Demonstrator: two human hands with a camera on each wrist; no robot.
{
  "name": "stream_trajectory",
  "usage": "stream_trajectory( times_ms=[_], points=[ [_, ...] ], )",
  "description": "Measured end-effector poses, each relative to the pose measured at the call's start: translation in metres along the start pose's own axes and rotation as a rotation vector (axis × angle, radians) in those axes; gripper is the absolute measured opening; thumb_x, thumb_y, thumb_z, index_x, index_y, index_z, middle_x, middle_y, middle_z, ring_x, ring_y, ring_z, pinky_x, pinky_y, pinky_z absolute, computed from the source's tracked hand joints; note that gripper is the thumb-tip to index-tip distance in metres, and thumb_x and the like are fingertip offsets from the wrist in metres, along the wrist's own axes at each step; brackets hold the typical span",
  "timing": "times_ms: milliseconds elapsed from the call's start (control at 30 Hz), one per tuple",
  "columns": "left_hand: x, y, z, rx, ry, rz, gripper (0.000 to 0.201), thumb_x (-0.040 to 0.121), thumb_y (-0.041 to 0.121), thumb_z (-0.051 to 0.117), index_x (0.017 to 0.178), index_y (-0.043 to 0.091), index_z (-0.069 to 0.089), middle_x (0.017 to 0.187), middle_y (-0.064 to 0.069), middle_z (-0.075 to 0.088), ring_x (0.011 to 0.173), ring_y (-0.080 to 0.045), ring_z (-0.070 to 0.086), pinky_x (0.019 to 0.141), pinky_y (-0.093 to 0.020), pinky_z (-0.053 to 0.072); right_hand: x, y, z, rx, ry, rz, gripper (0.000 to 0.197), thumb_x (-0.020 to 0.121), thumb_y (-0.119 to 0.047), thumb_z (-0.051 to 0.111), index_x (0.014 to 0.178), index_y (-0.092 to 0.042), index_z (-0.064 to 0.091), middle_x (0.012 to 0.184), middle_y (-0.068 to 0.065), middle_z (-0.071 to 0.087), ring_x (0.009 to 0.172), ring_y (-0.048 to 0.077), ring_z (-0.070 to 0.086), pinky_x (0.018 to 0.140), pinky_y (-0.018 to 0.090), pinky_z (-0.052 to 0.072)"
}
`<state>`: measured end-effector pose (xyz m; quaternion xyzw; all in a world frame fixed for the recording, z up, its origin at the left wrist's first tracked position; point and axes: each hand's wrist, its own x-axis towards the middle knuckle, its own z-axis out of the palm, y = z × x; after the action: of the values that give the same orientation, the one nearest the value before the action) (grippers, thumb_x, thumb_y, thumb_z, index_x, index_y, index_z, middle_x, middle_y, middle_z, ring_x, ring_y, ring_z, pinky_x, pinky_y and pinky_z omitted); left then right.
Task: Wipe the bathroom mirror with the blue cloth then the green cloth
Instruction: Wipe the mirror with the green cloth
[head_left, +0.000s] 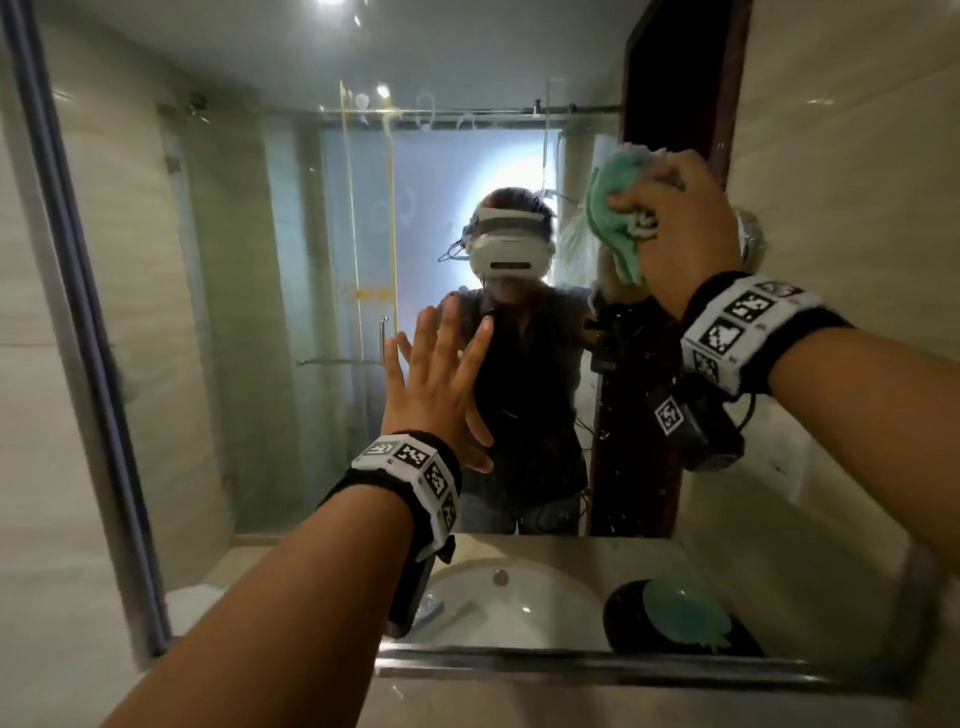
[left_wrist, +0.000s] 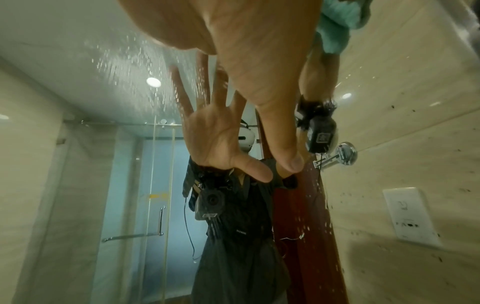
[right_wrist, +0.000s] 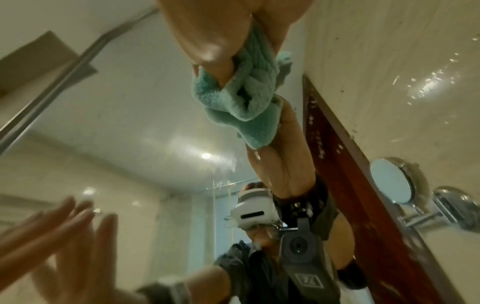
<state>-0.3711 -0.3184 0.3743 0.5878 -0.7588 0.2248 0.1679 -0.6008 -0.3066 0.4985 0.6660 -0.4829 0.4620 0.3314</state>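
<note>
The right hand (head_left: 675, 218) grips the bunched green terry cloth (head_left: 615, 223) against the wet, droplet-flecked bathroom mirror (head_left: 260, 260); the left hand (head_left: 441, 384) rests on the glass with its fingers (head_left: 431, 338) spread, likely to smear prints or slip.

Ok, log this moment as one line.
stage: green-cloth wipe | right hand: grips green cloth on mirror | left hand: flat on mirror

Both forearms are bare. Each wrist wears a black band (head_left: 769, 332) carrying white blocks printed with black square markers, and a black camera unit (head_left: 698, 431) with a cable hangs beneath.
</note>
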Motion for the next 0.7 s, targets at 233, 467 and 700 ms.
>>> stream_trajectory(
  times_ms=[233, 467, 700],
  points=[
    [0.005, 0.008, 0.018, -0.017, 0.03, -0.052, 0.153, 0.053, 0.066, 0.078, 0.123, 0.03, -0.052, 0.135, -0.012, -0.054, 0.131, -0.037, -0.038, 0.112, -0.062, -0.001, -0.119, -0.011, 0.051, -0.019, -0.252, -0.379, 0.045, 0.057, 0.003, 0.082, 0.096, -0.018, 0.072, 0.114, 0.009, 0.064, 0.092, 0.037, 0.06, 0.077, 0.048, 0.054],
    [0.003, 0.008, 0.018, -0.015, 0.03, -0.053, 0.153, 0.052, 0.066, 0.078, 0.122, 0.031, -0.054, 0.13, -0.009, -0.058, 0.129, -0.034, -0.041, 0.112, -0.062, 0.0, -0.145, -0.002, 0.051, -0.025, -0.38, -0.471, 0.047, 0.055, -0.005, 0.082, 0.098, -0.024, 0.073, 0.099, 0.005, 0.068, 0.087, 0.029, 0.065, 0.065, 0.046, 0.057],
    [0.007, 0.006, 0.021, -0.025, 0.019, -0.054, 0.156, 0.048, 0.069, 0.078, 0.12, 0.031, -0.056, 0.127, -0.008, -0.061, 0.124, -0.034, -0.046, 0.112, -0.062, -0.005, -0.046, -0.012, 0.026, 0.124, -0.005, -0.052, 0.043, 0.076, 0.003, 0.066, 0.113, -0.02, 0.067, 0.131, 0.005, 0.055, 0.115, 0.034, 0.05, 0.1, 0.041, 0.04]
  ],
)
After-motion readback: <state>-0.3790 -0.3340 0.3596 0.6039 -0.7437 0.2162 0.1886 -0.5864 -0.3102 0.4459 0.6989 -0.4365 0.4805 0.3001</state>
